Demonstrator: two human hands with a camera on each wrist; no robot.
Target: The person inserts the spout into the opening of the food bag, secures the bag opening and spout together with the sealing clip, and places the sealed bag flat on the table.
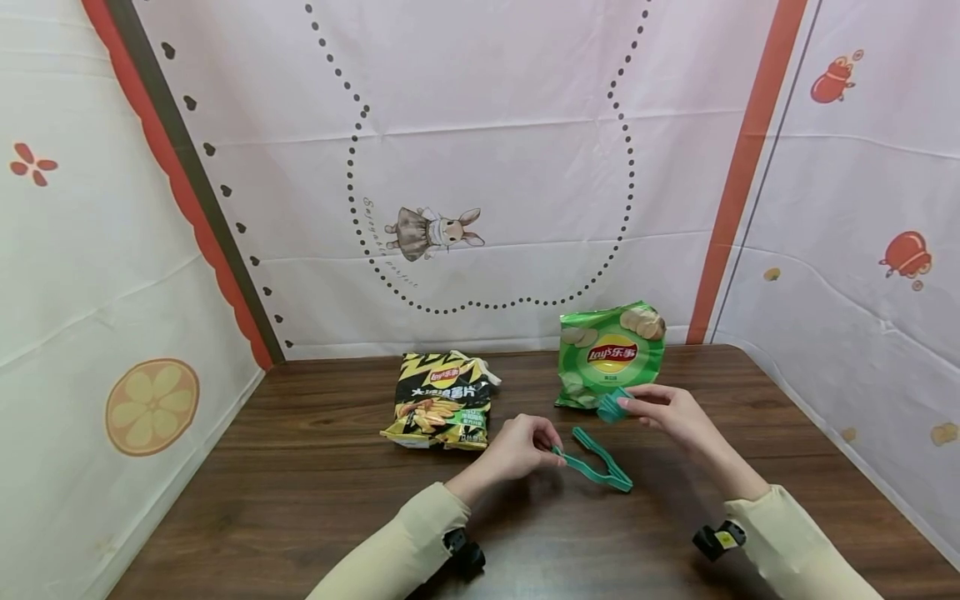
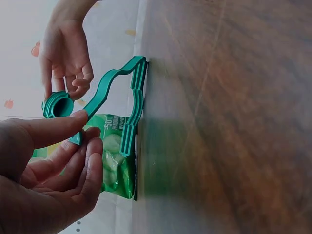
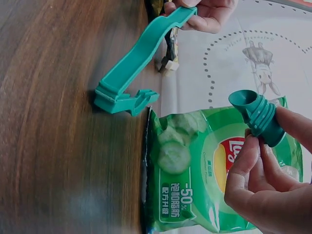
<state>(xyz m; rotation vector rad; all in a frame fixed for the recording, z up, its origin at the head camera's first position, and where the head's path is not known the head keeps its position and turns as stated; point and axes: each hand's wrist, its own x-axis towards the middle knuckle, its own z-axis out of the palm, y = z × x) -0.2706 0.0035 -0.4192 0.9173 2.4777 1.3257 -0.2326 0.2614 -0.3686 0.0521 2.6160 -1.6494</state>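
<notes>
My left hand (image 1: 519, 448) pinches the end of one arm of a green plastic bag clip (image 1: 597, 477) between thumb and fingertips. The clip is spread apart in a V, its hinged end low at the tabletop in the right wrist view. Between the thumb and fingers of my right hand (image 1: 672, 414) is a green ribbed spout piece (image 3: 262, 117) with a flared round opening. Behind it stands a green Lay's chip bag (image 1: 611, 354), partly covered by the spout and fingers. Left of my left hand lies a black and yellow Lay's chip bag (image 1: 442, 404).
Something cream-coloured (image 1: 483, 367) pokes out beside the black bag's upper right edge. The brown wooden table (image 1: 315, 483) meets a printed white cloth (image 1: 487, 150) at the back, and more cloth hangs along both sides.
</notes>
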